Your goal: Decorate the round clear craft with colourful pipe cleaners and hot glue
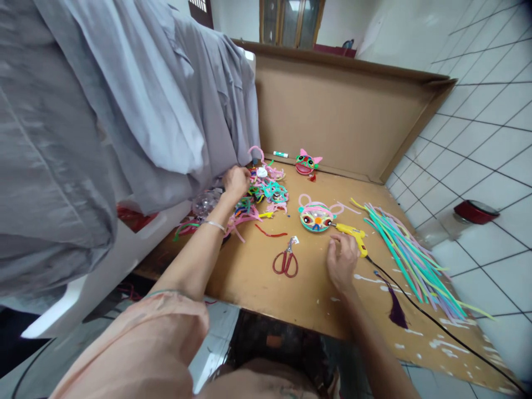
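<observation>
My left hand (236, 182) reaches to the edge of a tangled heap of coloured pipe cleaners (272, 191). Its fingers are bent together and the tips are partly hidden; what they hold, if anything, does not show. My right hand (343, 257) rests on the table, empty, with loosely bent fingers apart, beside a yellow hot glue gun (352, 233). The gun's nozzle points at a round animal face ornament (316, 217) made of pipe cleaners, with pink loop ears and an orange nose. Red-handled scissors (286, 261) lie between my hands.
A second animal head with pink ears (305, 163) and a green-white glue stick or marker (280, 154) sit by the cardboard wall (320, 105). Straight pipe cleaners (409, 260), a purple tassel (398, 307) and the gun's cord (432, 318) lie right. Grey clothes (166, 100) hang left.
</observation>
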### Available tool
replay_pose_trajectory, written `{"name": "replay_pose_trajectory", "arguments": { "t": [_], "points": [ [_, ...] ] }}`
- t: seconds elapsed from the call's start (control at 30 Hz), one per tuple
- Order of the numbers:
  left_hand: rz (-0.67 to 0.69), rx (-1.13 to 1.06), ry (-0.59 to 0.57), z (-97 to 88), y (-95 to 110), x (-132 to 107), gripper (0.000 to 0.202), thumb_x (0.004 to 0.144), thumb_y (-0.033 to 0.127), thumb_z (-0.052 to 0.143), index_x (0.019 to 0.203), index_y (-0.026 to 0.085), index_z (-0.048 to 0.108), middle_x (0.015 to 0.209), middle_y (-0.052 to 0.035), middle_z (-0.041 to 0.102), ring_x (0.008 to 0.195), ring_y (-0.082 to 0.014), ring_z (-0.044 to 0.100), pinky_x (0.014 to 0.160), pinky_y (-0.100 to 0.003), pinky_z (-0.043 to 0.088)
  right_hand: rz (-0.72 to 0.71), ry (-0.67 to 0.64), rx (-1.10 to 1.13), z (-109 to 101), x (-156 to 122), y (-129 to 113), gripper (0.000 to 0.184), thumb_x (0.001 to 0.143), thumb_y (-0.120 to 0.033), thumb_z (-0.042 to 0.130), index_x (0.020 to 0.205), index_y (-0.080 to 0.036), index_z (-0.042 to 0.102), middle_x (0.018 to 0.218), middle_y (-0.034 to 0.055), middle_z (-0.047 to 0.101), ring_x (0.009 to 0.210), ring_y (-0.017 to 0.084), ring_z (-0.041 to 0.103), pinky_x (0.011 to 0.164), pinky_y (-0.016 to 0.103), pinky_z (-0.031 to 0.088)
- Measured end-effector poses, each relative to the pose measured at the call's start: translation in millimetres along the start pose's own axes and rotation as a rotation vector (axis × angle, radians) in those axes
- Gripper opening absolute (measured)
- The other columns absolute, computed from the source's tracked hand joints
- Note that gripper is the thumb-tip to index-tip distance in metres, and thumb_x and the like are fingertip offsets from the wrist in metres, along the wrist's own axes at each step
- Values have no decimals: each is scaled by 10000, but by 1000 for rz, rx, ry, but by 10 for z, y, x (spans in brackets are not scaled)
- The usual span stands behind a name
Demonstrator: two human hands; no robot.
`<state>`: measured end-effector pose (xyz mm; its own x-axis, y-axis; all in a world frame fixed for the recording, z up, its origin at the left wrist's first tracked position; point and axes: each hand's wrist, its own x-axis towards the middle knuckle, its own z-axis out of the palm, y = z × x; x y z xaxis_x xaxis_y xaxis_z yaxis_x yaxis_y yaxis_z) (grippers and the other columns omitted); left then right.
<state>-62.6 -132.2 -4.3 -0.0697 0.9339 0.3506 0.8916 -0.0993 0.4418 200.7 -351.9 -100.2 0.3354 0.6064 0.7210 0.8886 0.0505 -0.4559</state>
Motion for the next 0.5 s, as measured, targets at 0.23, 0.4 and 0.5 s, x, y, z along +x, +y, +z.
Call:
{"name": "replay_pose_trajectory", "arguments": {
  "t": [0.23,0.4,0.5],
  "points": [
    [45,246,-101,238,22,-120,391,750,105,494,1076,65,705,1304,-247,534,1169,-376,511,904,-454,466,32,-34,-17,-14,-44,113,192,865,-286,435,872,-198,606,936,92,641,967,260,562,892,433,367],
    [-60,90,-67,240,1,-37,347,802,164,478,1050,71,702,1215,-250,596,1091,-363,592,857,-432,487,56,-57,-12,-10,-99,157,191,866,-280,428,866,-199,601,915,82,639,942,260,559,866,422,377],
    [-122,-146,7,176,-21,62,265,816,234,514,951,127,715,1024,-175,681,954,-292,650,832,-373,487,65,-56,10,7,-128,186,189,869,-276,426,857,-199,598,892,78,628,931,258,558,855,416,393]
  ]
}}
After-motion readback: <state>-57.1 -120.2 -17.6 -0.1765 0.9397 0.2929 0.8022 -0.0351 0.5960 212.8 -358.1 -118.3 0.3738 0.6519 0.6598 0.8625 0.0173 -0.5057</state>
